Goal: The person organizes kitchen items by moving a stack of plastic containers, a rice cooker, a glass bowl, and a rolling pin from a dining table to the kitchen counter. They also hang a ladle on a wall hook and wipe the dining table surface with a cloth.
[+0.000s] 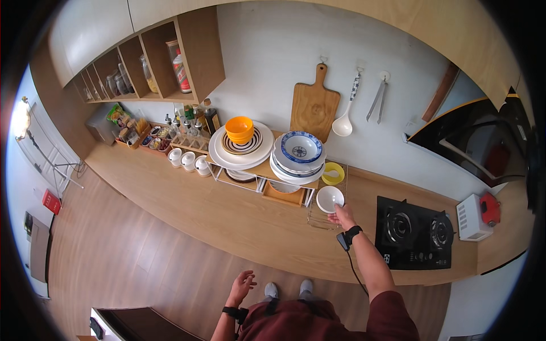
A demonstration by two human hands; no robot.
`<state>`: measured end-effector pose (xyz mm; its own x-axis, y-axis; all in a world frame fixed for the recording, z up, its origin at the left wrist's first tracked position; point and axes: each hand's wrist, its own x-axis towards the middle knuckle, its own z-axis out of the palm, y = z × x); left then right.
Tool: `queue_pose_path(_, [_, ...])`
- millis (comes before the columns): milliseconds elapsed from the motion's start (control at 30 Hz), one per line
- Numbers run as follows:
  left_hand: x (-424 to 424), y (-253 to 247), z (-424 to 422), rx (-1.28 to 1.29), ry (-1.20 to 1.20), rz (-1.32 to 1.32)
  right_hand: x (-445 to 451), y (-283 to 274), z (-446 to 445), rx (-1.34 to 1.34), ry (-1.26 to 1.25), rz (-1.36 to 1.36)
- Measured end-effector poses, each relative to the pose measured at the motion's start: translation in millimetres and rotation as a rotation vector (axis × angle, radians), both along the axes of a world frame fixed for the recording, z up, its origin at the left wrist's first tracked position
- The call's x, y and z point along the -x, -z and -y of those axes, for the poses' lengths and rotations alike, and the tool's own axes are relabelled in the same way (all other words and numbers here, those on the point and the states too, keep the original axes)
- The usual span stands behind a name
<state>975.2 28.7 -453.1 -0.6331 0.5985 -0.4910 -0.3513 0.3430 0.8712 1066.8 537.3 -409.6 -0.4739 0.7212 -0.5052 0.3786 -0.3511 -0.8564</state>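
Note:
My right hand [344,216] grips the near rim of a white bowl [329,198], thumb on the rim. There may be more than one bowl nested there. Under and around it is a wire rack [320,221] on the counter. A yellow bowl [333,174] with a white spoon in it stands just behind on the same rack. My left hand [243,284] hangs in front of the counter, holding nothing, its fingers slightly apart. Left of the white bowl, a wooden shelf stand [268,170] carries stacked plates [298,177], blue-patterned bowls [301,146] and orange bowls [239,129].
A black gas stove [414,233] lies right of my right arm, with a white and red box-like object [474,218] beyond. Three lidded white jars [187,161] line the counter at left. A cutting board [315,104], white ladle [343,125] and tongs [377,102] hang on the wall.

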Motion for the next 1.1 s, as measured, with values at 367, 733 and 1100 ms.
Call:
queue_pose_path(367, [5,9,3,-0.019,0.007,-0.021,0,0,-2,-0.029,-0.051,-0.004])
queue_pose_path(733, [8,9,-4,0.008,-0.002,-0.046,-24,13,-30,0.358,-0.243,-0.1])
queue_pose_path(1100, [3,25,16,0.014,-0.051,-0.037,-7,4,-20,0.056,-0.157,-0.107])
